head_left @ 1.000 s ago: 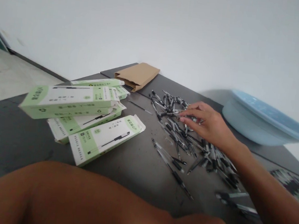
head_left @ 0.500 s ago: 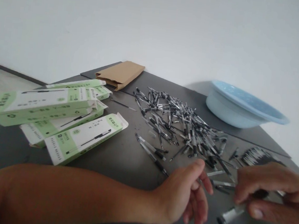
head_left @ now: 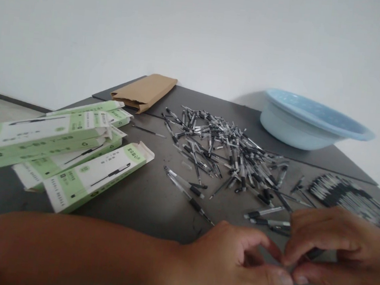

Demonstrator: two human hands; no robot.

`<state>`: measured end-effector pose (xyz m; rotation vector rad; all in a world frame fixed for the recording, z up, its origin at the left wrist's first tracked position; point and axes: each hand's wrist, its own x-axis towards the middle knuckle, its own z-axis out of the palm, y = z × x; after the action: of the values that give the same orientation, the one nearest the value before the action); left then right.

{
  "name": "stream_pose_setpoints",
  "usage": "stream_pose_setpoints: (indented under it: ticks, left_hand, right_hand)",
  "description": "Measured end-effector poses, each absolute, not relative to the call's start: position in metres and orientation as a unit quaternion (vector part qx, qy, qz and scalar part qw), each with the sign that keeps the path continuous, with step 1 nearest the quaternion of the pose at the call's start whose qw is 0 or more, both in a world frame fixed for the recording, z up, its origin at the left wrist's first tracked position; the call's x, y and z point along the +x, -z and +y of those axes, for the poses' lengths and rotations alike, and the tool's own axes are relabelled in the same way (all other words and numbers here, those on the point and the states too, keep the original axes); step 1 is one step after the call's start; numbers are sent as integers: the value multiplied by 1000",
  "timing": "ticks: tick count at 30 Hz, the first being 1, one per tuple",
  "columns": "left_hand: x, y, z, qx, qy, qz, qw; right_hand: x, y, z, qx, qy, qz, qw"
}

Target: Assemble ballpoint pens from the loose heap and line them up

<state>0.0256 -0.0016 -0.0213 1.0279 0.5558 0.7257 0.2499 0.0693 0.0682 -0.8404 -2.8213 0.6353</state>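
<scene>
My right hand (head_left: 337, 251) is closed on a pen (head_left: 315, 253), whose dark grip shows between thumb and fingers. At the pen's other end, my left hand (head_left: 242, 264) has thumb and forefinger brought together, touching the right fingertips. That end is hidden by the fingers. A big loose pile of pens and pen parts (head_left: 223, 145), black and clear, lies beyond my hands. Several loose pens (head_left: 266, 217) rest just past the fingertips. To the right, a neat row of pens (head_left: 346, 195) lies side by side, partly behind my right hand.
Several green and white pen boxes (head_left: 101, 174) are stacked on the left of the dark table (head_left: 151, 192). Behind them lies a brown paper bag (head_left: 148, 89). A light blue basin (head_left: 299, 128) stands at the back right, close to the white wall.
My left hand has moved right and closed its thumb and forefinger at the end of the pen. My right hand still holds the pen. The view has shifted slightly, showing more of the pen row.
</scene>
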Motion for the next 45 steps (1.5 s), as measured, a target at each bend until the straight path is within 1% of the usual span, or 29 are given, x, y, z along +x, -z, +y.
stream_pose_setpoints:
  ticks: [1,2,3,7,9,11,12,14,16,18,21,25,29,33,36,41,45]
  left_hand:
    - [26,22,-2,479,-337,255,770]
    - [26,21,-2,487,-337,257,763]
    - [25,20,-3,501,-335,259,755]
    - [22,13,-4,567,-312,269,714]
    - [20,11,-5,615,-318,258,674]
    - [18,11,-5,678,-341,237,606]
    - [16,10,-5,704,-353,228,572]
    - [13,10,-6,730,-376,221,527]
    - [10,9,-7,740,-383,223,506]
    - [8,9,-7,750,-377,230,492]
    - [7,11,-7,761,-350,244,489]
    - [10,15,-5,765,-311,247,506]
    - [13,22,-2,775,-277,261,504]
    - [18,34,-3,791,-269,261,484]
    - [22,40,-5,802,-278,261,460]
    - [29,43,-3,816,-277,244,445]
    - [30,48,-2,827,-272,225,438]
  right_hand:
    - [254,-74,76,-257,-282,-924,-8]
    - [259,-78,83,-257,-325,-909,-38]
    - [265,-81,91,-258,-352,-899,-31]
    - [283,-76,119,-292,-396,-861,129]
    - [282,-69,130,-335,-410,-820,219]
    - [273,-64,137,-410,-364,-781,299]
    - [266,-63,138,-447,-318,-770,325]
    - [248,-61,140,-498,-235,-766,333]
    - [227,-61,144,-503,-205,-777,317]
    - [201,-60,153,-476,-187,-810,287]
    - [156,-59,178,-346,-56,-918,187]
    - [101,-54,221,-305,-12,-946,114]
    - [79,-45,251,-303,24,-951,62]
    - [82,-38,262,-305,32,-951,32]
    - [89,-42,263,-319,23,-947,27]
    - [100,-51,260,-397,-6,-918,28]
    - [102,-49,257,-456,-49,-888,10]
